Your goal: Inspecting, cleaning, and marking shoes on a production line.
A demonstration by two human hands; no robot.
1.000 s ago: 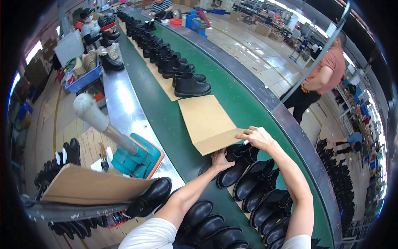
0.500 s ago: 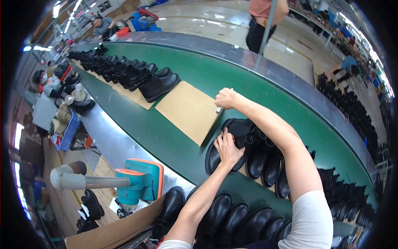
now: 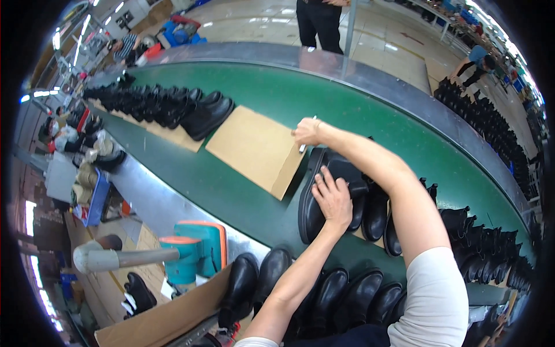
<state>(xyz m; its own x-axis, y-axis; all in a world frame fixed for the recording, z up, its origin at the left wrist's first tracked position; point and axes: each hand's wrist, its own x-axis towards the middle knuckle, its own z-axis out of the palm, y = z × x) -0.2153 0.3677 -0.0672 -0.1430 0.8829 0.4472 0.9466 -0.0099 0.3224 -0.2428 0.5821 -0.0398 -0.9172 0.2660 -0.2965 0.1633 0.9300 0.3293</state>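
Observation:
My left hand (image 3: 334, 201) lies on a black ankle boot (image 3: 313, 214), its fingers stretched out and spread over the upper. The boot is tilted, its sole edge facing left, at the near end of a row on the green belt (image 3: 243, 199). My right hand (image 3: 307, 132) is closed around a slim white pen-like stick (image 3: 302, 148); its exact kind I cannot make out. That hand is above the right edge of a flat tan cardboard sheet (image 3: 254, 147). My right forearm crosses over the boots and hides part of the row.
More black boots (image 3: 208, 115) stand in a row beyond the cardboard. Along the near edge are further boots (image 3: 329, 295) beside a brown cardboard panel (image 3: 167, 309). A teal-and-orange device (image 3: 199, 248) on a grey pipe sits at left. A person (image 3: 321, 26) stands across the belt.
My left hand has shifted right and flattened its fingers on the boot, which has turned more upright against the row. The right hand stays near the cardboard edge with the stick. The view has shifted slightly.

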